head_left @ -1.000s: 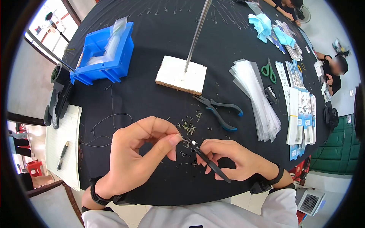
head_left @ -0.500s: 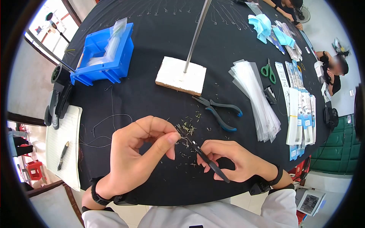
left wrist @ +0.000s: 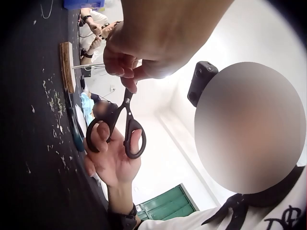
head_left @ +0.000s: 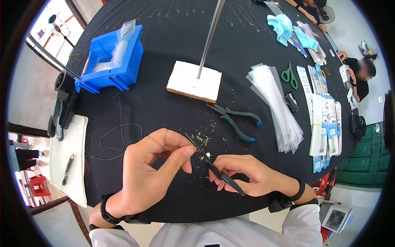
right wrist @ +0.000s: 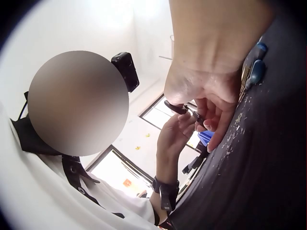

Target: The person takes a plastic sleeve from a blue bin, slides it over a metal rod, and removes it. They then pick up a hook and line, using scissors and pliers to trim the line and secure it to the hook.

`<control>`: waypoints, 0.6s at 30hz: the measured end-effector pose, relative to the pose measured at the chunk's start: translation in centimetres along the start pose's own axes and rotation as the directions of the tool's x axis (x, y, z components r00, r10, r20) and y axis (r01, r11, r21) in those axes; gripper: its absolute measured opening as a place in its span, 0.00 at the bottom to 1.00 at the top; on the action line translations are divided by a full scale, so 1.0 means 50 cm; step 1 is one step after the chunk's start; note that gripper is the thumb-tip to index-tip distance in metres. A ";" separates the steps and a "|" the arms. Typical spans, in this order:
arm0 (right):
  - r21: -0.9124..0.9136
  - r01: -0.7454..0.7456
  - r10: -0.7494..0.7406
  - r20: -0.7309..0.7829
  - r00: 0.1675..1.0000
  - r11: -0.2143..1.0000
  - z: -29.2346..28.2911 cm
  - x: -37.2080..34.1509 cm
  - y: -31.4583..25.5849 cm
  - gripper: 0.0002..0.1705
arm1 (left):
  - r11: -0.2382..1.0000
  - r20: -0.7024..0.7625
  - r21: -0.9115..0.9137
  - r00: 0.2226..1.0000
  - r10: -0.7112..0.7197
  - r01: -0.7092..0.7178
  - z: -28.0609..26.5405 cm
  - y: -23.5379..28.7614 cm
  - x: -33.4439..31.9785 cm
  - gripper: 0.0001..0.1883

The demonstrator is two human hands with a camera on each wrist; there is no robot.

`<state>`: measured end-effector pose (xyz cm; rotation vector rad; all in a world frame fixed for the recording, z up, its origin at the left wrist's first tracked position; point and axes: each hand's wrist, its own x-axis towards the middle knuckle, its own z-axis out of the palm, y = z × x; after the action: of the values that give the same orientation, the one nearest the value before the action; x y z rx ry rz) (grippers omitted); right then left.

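My left hand [head_left: 154, 168] pinches a small, thin strand between thumb and index fingertip; the fingers mostly hide it. Black scissors [head_left: 222, 176] are in my right hand [head_left: 251, 175], their blades reaching up and left past the left fingertips. In the left wrist view, thumb and fingers of the right hand [left wrist: 115, 160] pass through the two handle loops of the scissors [left wrist: 125, 108], which stand apart. The left fingertips there overlap the blades. Below both hands, small pale and greenish clippings [head_left: 201, 138] lie scattered on the black cloth.
Pliers [head_left: 234, 119] lie beyond the right hand, near a white block [head_left: 193, 80] with an upright metal rod. A blue bin [head_left: 133, 61] and a notebook [head_left: 78, 164] with a pen are at left. Clear sleeves [head_left: 275, 107], green scissors [head_left: 290, 77] and printed packets [head_left: 327, 123] lie right.
My right hand and the scissors have shifted slightly left, and the blades now reach farther past the left fingertips. The left hand keeps its pinch almost in place.
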<state>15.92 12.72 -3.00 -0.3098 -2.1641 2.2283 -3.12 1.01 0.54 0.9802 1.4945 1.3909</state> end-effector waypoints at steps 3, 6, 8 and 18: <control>-0.006 -0.005 0.005 0.000 1.000 1.000 0.001 0.000 -0.001 0.08 | 1.000 -0.015 -0.011 1.000 -0.017 0.017 0.006 0.000 -0.001 0.03; -0.012 -0.040 0.040 0.029 0.999 0.999 0.001 0.000 -0.001 0.10 | 0.999 -0.019 -0.022 1.000 -0.025 0.025 0.008 -0.003 -0.002 0.03; -0.034 -0.092 0.095 0.084 0.992 0.995 -0.007 -0.002 0.000 0.14 | 0.999 -0.016 -0.021 0.999 -0.029 0.028 0.007 -0.004 -0.001 0.03; -0.092 -0.113 0.120 0.073 0.990 0.989 -0.007 -0.002 -0.011 0.12 | 0.999 -0.008 0.009 0.999 -0.034 0.034 0.009 -0.007 0.000 0.03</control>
<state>15.98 13.05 -2.46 -0.3662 -2.3472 2.2447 -2.70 1.11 0.17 0.9519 1.5174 1.3668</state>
